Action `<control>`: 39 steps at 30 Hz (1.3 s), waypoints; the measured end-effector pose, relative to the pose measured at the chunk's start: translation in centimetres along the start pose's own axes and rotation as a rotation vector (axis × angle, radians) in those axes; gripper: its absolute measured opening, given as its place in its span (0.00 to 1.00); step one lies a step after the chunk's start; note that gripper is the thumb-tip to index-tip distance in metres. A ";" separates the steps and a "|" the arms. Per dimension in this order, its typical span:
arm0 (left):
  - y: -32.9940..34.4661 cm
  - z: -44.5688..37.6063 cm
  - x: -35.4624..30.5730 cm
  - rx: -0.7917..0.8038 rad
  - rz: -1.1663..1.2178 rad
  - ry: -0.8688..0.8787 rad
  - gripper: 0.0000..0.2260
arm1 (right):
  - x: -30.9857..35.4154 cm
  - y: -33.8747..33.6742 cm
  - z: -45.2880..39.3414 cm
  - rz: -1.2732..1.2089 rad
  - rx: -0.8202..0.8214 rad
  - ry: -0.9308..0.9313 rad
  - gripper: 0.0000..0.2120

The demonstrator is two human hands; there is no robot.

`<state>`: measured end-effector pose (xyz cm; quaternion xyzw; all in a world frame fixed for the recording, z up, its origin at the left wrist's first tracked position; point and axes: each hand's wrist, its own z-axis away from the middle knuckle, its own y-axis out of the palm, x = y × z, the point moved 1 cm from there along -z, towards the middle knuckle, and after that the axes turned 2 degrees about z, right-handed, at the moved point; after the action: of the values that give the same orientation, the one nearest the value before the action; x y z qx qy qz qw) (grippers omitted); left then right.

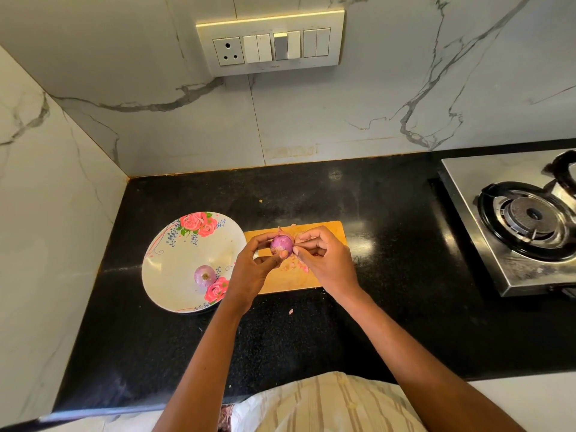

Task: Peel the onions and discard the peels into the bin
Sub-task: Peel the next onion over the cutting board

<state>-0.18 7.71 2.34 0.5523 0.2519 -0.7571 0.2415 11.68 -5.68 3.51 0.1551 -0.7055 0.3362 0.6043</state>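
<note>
stove (514, 226) cut off rt edge | board (327, 232) partly under hands (290, 260)

black counter (389, 244), glossy, along marble wall | floral plate (174, 266) lies on its left part | wooden cutting board (330, 232) lies just beside the plate, to its right | steel gas stove (498, 254) stands at right edge | small peel scrap (290, 312) lies near the board

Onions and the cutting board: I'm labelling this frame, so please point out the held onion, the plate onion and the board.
held onion (281, 243), head view, purple front face
plate onion (204, 275), head view, root end
cutting board (330, 231), head view, bare far right corner
</note>
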 end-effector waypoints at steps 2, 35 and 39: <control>0.0 0.0 0.0 -0.002 -0.004 0.005 0.25 | -0.1 0.1 0.0 0.022 0.001 -0.003 0.11; 0.3 1.1 -0.9 0.150 0.137 0.000 0.23 | -0.1 -0.5 -0.8 -0.002 0.124 -0.034 0.10; 0.3 1.1 -1.0 0.147 0.157 -0.014 0.22 | 0.0 -0.7 -0.8 -0.022 0.127 -0.045 0.08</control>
<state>-0.49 6.85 3.60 0.5812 0.1499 -0.7561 0.2608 12.73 -5.63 3.72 0.2084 -0.6945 0.3698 0.5810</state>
